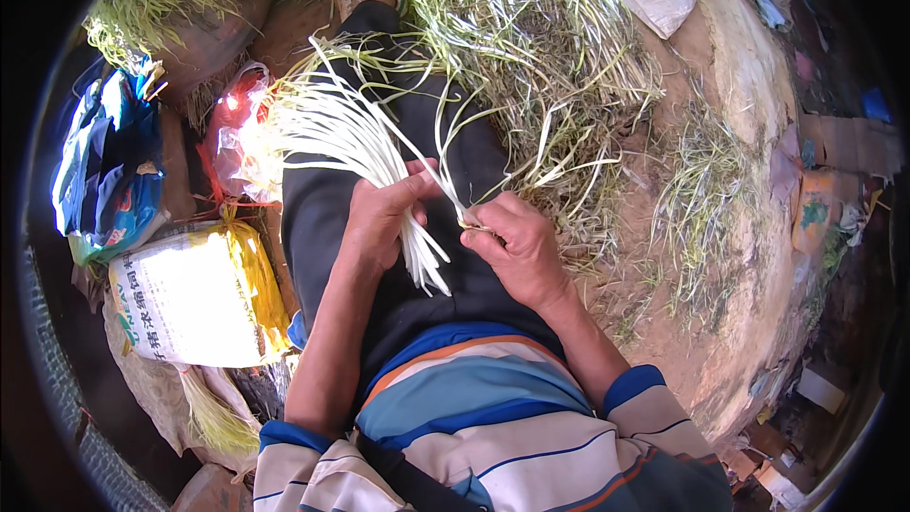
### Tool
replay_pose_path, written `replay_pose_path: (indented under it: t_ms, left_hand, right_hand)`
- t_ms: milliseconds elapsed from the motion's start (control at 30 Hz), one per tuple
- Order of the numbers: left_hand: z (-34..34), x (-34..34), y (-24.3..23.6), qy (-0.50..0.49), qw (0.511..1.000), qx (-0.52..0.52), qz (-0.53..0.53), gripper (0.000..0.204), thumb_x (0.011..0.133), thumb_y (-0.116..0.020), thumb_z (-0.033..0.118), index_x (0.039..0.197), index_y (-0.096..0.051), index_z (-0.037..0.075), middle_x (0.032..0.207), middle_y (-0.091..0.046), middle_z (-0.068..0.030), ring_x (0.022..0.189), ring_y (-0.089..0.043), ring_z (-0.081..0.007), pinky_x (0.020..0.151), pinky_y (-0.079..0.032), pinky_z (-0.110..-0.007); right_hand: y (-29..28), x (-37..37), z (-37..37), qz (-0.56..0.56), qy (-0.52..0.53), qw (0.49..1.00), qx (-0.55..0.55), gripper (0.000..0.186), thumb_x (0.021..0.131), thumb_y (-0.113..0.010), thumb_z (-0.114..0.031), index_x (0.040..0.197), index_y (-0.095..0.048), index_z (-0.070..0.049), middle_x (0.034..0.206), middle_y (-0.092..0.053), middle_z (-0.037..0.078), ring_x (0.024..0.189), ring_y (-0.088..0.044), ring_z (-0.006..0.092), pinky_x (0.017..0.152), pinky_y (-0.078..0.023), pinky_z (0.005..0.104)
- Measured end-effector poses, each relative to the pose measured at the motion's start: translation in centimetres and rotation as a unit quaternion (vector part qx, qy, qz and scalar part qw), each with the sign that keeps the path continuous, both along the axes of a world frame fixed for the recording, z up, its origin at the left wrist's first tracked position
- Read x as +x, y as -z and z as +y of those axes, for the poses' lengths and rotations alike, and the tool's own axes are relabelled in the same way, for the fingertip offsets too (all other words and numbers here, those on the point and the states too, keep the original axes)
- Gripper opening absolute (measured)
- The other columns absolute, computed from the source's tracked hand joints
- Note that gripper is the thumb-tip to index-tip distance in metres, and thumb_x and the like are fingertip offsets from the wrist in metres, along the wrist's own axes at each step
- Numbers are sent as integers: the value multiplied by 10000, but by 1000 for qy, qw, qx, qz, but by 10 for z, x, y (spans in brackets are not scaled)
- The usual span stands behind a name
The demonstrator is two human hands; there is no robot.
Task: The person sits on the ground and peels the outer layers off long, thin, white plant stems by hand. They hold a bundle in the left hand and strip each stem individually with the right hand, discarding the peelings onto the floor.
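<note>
My left hand [384,220] is closed around a bunch of pale chive-like stalks [346,144]. Their white cut-looking ends stick out below the palm, and the long leaves fan to the upper left over my dark trousers. Beside it, my right hand [521,248] pinches the base of a thin stalk [448,185] between thumb and fingers. That stalk's greenish leaves run upward and spread over my leg. The two hands are close together above my lap, and the far side of the left fingers is partly hidden by the bunch.
A large heap of greenish-yellow leaves [540,47] lies ahead and right, with loose scraps [706,199] on the earth floor. On the left are a white-and-yellow woven sack [190,294], a red plastic bag [239,128], a blue bag [109,161] and a small tied bundle [218,417].
</note>
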State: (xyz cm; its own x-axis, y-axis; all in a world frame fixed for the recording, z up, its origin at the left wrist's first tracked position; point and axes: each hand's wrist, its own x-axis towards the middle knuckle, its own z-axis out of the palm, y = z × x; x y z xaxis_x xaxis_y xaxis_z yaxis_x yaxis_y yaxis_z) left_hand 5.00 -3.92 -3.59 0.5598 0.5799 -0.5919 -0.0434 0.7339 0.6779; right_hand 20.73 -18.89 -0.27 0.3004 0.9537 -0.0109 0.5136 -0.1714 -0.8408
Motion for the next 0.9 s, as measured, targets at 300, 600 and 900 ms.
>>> replay_pose_path:
  t_ms: [300,600,900]
  left_hand:
    - [-7,7,-6,-12,1000,14,10,293,827,-779,9,1102,-690,-36,935,-776,-134,649,-662,-136,559,-505,-241]
    - [-17,7,-17,-57,997,55,7,279,846,-767,20,1105,-671,-15,917,-774,-109,712,-690,-133,571,-500,-249]
    - [-16,-1,-31,-131,986,15,-103,321,855,-738,-30,1158,-631,-15,893,-761,-149,612,-623,-120,539,-475,-237]
  right_hand:
    - [4,-5,3,89,35,994,-57,284,899,-799,-223,1073,-735,-9,959,-680,151,820,-675,313,734,-524,407]
    - [14,-11,21,310,101,945,-39,138,967,-717,-52,845,-653,-35,785,-587,-73,709,-468,0,609,-382,202]
    - [41,31,-1,70,157,983,-67,220,889,-732,-136,774,-620,14,691,-602,114,598,-554,212,596,-445,385]
